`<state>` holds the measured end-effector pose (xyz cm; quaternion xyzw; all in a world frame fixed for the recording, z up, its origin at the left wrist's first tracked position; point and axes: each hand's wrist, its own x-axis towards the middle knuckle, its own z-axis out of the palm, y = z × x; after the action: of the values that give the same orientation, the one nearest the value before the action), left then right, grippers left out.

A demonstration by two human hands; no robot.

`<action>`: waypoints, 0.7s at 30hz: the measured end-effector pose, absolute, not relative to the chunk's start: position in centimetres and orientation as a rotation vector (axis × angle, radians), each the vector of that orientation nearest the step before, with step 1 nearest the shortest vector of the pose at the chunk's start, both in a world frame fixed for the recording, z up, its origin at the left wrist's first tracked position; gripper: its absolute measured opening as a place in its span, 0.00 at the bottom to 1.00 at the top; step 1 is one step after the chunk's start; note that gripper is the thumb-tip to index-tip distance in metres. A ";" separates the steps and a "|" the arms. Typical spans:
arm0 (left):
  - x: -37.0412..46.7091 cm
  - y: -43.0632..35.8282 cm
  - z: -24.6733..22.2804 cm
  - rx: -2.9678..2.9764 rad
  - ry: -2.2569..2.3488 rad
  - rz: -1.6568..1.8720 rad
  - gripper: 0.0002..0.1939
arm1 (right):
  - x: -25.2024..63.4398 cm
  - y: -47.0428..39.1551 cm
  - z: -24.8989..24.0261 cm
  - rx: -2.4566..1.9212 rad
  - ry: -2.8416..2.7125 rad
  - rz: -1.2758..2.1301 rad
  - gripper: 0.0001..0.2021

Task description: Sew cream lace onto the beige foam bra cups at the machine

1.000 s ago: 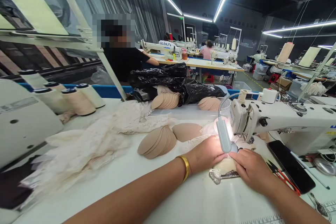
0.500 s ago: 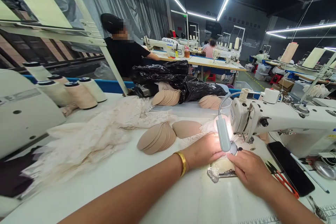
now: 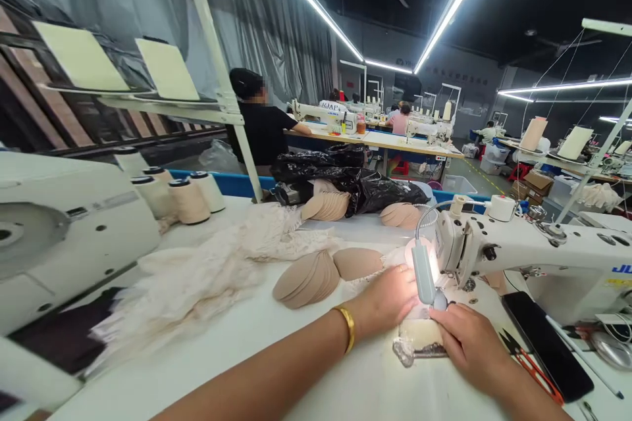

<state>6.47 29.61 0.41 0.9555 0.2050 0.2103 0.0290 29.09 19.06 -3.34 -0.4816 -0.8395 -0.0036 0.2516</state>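
My left hand (image 3: 388, 299), with a gold bangle on the wrist, is closed on pale lace fabric (image 3: 360, 285) in front of the sewing machine (image 3: 513, 237). Part of its fingers is hidden behind the grey lamp (image 3: 423, 273). My right hand (image 3: 471, 339) lies just right of it, thumb and forefinger pinched together beside a small round grey part. What they grip there is too small to make out. Beige oval pads (image 3: 309, 279) are fanned out left of my left hand, with another beige pad (image 3: 356, 263) against the lace.
Right of my right hand lie orange-handled scissors (image 3: 536, 371) and a black phone (image 3: 546, 342). A heap of white lace (image 3: 197, 283) covers the table's left side, near thread cones (image 3: 189, 202). Black plastic bags (image 3: 365, 184) lie behind. A person (image 3: 259, 122) sits farther back.
The view has swung left and tilted up, so the scene sits lower and farther right on the left side. Both hands stay by the lamp and needle area, with only slight movement.
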 end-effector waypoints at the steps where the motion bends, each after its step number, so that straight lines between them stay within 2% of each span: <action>1: 6.3 29.6 0.4 2.948 0.643 0.657 0.07 | 29.1 19.0 -3.4 -1.303 -2.245 0.031 0.19; 3: 5.7 28.9 0.5 2.939 0.671 0.677 0.09 | 28.8 18.9 -3.7 -1.299 -2.135 0.202 0.18; 5: 4.8 27.3 0.7 2.926 0.679 0.698 0.12 | 27.8 18.7 -4.0 -1.270 -1.954 0.535 0.17; 8: 2.7 23.7 0.3 2.808 0.574 0.786 0.22 | 25.3 18.4 -4.7 -1.126 -1.552 1.095 0.28; 10: 0.9 21.8 -0.6 2.750 0.536 0.851 0.29 | 23.3 18.1 -4.9 -1.034 -1.305 1.275 0.33; 13: -2.4 20.4 -2.4 2.843 0.873 0.991 0.32 | 20.7 16.8 -4.4 -0.966 -0.990 1.298 0.35; 17: -6.1 17.7 -3.2 2.663 1.431 1.233 0.21 | 18.6 14.4 -2.9 -0.901 -0.695 1.241 0.37; 19: -6.0 15.1 -2.9 2.328 1.331 1.254 0.18 | 18.1 13.3 -2.5 -0.912 -0.693 1.204 0.35; 21: -4.4 12.4 -2.7 1.878 0.985 0.985 0.19 | 17.6 12.3 -2.8 -0.949 -0.762 1.152 0.31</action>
<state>-4.43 12.43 -2.69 0.7393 0.3876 0.3876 0.3911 17.59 12.28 -2.80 -0.4208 -0.3380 0.5108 0.6691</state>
